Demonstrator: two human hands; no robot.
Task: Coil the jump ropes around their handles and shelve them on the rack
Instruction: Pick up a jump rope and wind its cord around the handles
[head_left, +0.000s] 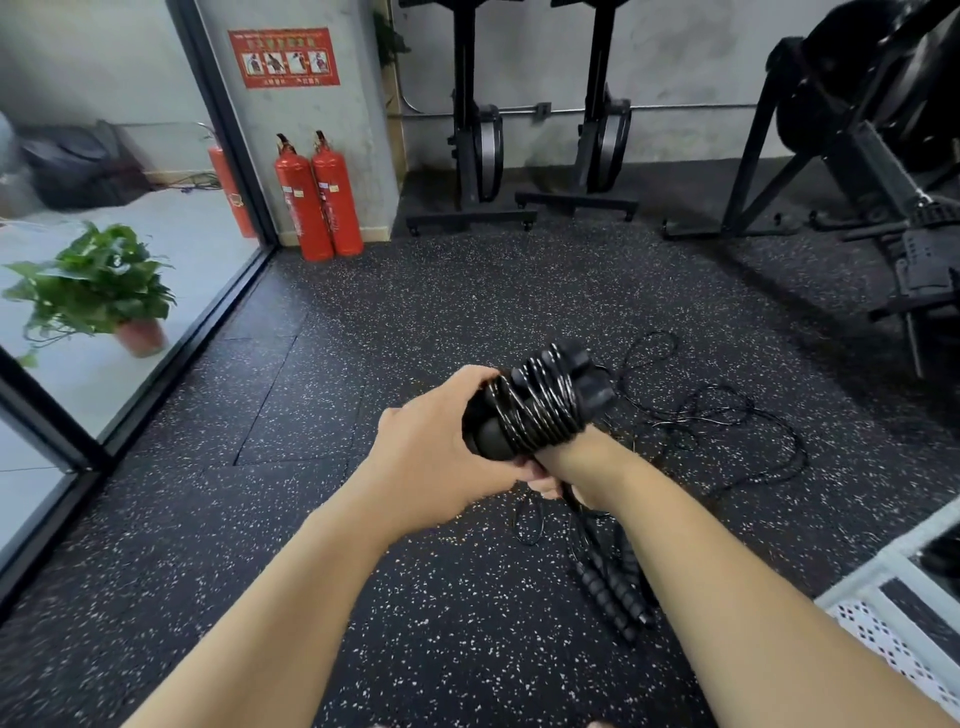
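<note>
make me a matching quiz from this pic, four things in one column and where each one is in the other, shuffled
Things
1. coiled jump rope
2. loose jump rope
3. pair of fire extinguishers
4. potted plant

Places
A. behind the glass wall
B. gripped by the left hand and right hand
C. sprawled on the floor
D. standing against the pillar

Pairs: 1-B, 2-C, 3-D, 4-A

Red wall sign (283, 57): text illegible. Extinguisher labels (298, 193): unreadable.
</note>
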